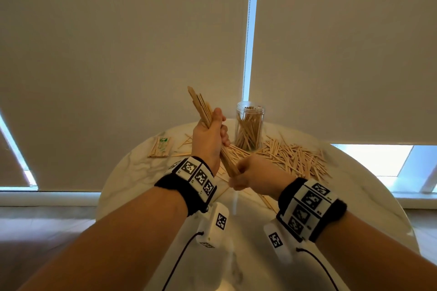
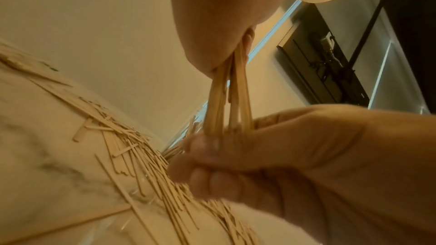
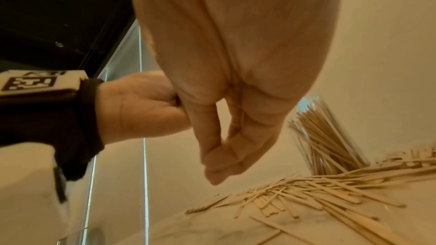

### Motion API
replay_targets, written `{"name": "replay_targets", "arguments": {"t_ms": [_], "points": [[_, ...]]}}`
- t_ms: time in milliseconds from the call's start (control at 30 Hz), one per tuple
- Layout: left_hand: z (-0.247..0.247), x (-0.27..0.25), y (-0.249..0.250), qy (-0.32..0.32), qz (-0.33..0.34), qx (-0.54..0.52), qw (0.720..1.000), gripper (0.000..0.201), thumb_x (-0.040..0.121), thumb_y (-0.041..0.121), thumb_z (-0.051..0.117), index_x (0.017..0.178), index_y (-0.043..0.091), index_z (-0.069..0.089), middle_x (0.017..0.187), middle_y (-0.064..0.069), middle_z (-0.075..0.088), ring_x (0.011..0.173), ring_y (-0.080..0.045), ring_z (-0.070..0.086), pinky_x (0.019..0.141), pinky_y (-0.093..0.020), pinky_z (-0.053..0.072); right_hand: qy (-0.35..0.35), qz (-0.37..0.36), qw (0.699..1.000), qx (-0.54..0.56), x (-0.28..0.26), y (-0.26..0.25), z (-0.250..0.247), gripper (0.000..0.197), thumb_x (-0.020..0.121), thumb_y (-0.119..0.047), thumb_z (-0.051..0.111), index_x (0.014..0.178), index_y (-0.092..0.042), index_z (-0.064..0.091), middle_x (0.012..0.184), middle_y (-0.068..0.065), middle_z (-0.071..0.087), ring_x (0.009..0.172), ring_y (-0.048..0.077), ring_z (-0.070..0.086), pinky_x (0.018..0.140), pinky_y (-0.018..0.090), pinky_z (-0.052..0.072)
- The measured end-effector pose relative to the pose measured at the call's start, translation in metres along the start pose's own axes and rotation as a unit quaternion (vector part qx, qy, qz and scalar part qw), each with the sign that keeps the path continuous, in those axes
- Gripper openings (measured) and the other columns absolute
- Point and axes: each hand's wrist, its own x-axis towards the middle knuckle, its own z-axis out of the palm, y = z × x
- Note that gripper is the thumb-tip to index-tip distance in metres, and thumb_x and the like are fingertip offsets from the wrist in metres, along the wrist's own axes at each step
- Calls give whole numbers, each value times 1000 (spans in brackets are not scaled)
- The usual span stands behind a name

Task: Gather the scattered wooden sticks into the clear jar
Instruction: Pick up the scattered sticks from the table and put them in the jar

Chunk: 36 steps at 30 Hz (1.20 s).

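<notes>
My left hand point(image 1: 209, 134) grips a thick bundle of wooden sticks point(image 1: 201, 106) at its middle, tilted with the top end leaning left, above the table. My right hand point(image 1: 250, 177) curls round the bundle's lower end; in the left wrist view the sticks point(image 2: 226, 99) run from the left palm point(image 2: 224, 15) down into the right hand point(image 2: 283, 148). The clear jar point(image 1: 249, 125) stands upright behind the hands, partly filled with sticks, its mouth uncovered. Several loose sticks point(image 1: 293, 158) lie in a heap to the jar's right and in front of it.
The round white marble table point(image 1: 146, 172) carries a wrapped packet of sticks point(image 1: 160, 146) at the far left. Closed roller blinds point(image 1: 118, 54) hang right behind the table. The jar point(image 3: 325, 137) and the heap point(image 3: 318, 189) also show in the right wrist view.
</notes>
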Motion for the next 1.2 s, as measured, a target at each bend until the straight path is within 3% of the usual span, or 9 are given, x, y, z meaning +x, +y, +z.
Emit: {"name": "replay_targets", "arguments": {"t_ms": [100, 233, 367, 500, 733, 800, 933, 1100, 1200], "points": [[2, -6, -6, -24, 0, 53, 998, 29, 97, 38, 60, 94, 9, 55, 54, 4, 43, 46, -11, 38, 48, -26, 39, 12, -21, 998, 60, -4, -5, 1, 18, 85, -18, 77, 100, -9, 73, 90, 3, 77, 85, 13, 74, 77, 23, 58], [2, -7, -6, -25, -12, 54, 998, 34, 95, 44, 60, 79, 15, 54, 54, 4, 43, 46, -11, 38, 48, -26, 38, -16, -25, 999, 40, -5, -5, 3, 26, 77, -27, 80, 96, -10, 73, 96, 12, 74, 96, 28, 70, 91, 45, 56], [1, -10, -12, -43, -39, 105, 993, 46, 87, 60, 63, 62, 23, 55, 54, 2, 45, 48, -14, 42, 56, -32, 42, 2, -33, 980, 196, -2, -4, 1, 17, 89, -7, 71, 104, 1, 71, 97, 15, 76, 92, 25, 75, 90, 37, 59], [-9, -10, -11, -69, -41, 176, 981, 42, 90, 54, 63, 66, 21, 51, 52, 6, 40, 44, -12, 34, 46, -26, 33, -31, -18, 998, -56, 0, 0, -12, 45, 88, -27, 72, 130, -15, 61, 116, -1, 71, 104, 16, 67, 98, 37, 52], [-32, -18, -23, -164, -40, 400, 901, 35, 90, 48, 65, 76, 17, 61, 55, 4, 49, 44, -12, 41, 47, -25, 39, 311, -134, 926, 167, -1, -32, -87, 50, 103, -53, 34, 141, -22, 46, 139, -4, 53, 126, 13, 48, 105, 36, 39], [-28, -24, -26, -194, -7, 469, 861, 40, 89, 53, 63, 76, 15, 62, 59, 3, 53, 51, -13, 47, 56, -29, 43, 282, -139, 944, 98, 0, -40, -90, 47, 106, -47, 31, 138, -19, 50, 134, -5, 55, 123, 13, 49, 103, 34, 39], [-10, -31, -24, -227, 53, 551, 801, 25, 93, 48, 60, 86, 25, 62, 69, 6, 60, 63, -10, 56, 61, -26, 45, 36, -46, 992, -108, 12, -32, -56, 47, 104, -43, 33, 106, -12, 69, 111, 6, 68, 104, 21, 63, 100, 44, 47], [-11, -27, -20, -230, 62, 606, 759, 28, 92, 47, 62, 71, 30, 53, 67, 9, 57, 65, -12, 56, 56, -24, 38, 110, -41, 992, -34, 10, -17, -50, 53, 104, -52, 29, 107, -16, 68, 104, 2, 68, 95, 18, 62, 88, 35, 48], [-10, -27, -17, -239, 44, 590, 770, 41, 84, 44, 73, 115, 28, 53, 94, 10, 64, 87, -12, 62, 70, -22, 46, 132, -57, 969, -203, 10, -11, -36, 47, 102, -44, 35, 92, -13, 68, 83, 4, 70, 73, 17, 65, 68, 31, 54]]}}
